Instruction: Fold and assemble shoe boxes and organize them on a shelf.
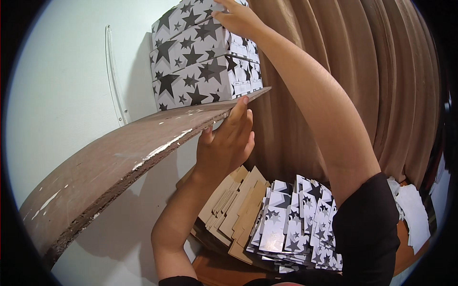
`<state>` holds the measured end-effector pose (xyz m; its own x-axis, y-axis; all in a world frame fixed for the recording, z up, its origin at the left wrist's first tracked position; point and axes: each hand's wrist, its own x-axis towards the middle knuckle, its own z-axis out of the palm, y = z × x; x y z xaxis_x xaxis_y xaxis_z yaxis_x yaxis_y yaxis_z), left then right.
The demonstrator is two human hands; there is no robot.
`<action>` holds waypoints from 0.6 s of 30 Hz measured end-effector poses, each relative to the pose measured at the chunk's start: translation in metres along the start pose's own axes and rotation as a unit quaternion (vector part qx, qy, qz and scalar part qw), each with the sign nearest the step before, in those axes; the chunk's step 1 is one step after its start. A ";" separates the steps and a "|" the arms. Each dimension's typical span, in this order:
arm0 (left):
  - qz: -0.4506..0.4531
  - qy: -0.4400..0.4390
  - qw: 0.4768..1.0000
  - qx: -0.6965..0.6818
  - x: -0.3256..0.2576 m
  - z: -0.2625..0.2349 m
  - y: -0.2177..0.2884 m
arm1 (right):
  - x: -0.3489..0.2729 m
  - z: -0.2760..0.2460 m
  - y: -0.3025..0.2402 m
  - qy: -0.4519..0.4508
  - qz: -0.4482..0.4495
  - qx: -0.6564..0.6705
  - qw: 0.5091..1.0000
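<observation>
Three white boxes printed with black and grey stars are stacked on a brown wooden shelf [119,152] fixed to a pale wall, and the stack sits at the far end of the shelf, close to its front edge. The right hand [238,18] reaches up to the top box [183,18], its fingers [220,13] laid over that box's upper near corner, pressing on it rather than closed round it; whether the thumb grips the far side cannot be told. Under it lie the middle box [195,47] and the bottom box [200,81], each flush with the next, their short ends with small labels turned toward the curtain. The left hand [226,143] is raised beneath the shelf's front edge near the stack, its fingers [238,114] straight and together, their tips touching the edge of the board and holding nothing. A brown pleated curtain [362,71] hangs behind the right arm. Below, on a wooden surface, lies a pile of flat brown card cut-outs [234,209], and just beside it a pile of flat star-printed box blanks [291,224], overlapping like fanned cards. White sheets [415,209] lie farther right.
</observation>
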<state>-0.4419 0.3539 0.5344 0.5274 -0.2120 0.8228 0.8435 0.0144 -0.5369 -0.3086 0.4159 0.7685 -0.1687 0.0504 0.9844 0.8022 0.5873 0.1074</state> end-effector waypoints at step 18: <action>-0.022 -0.046 0.997 -0.056 0.002 -0.006 0.002 | -0.080 -0.038 0.012 0.045 -0.009 0.091 0.995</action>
<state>-0.4404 0.3480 0.5338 0.5013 -0.1197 0.8570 0.8521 -0.1039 -0.5130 -0.2633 0.3883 0.6968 -0.1243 -0.0292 0.9918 0.6816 0.7239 0.1067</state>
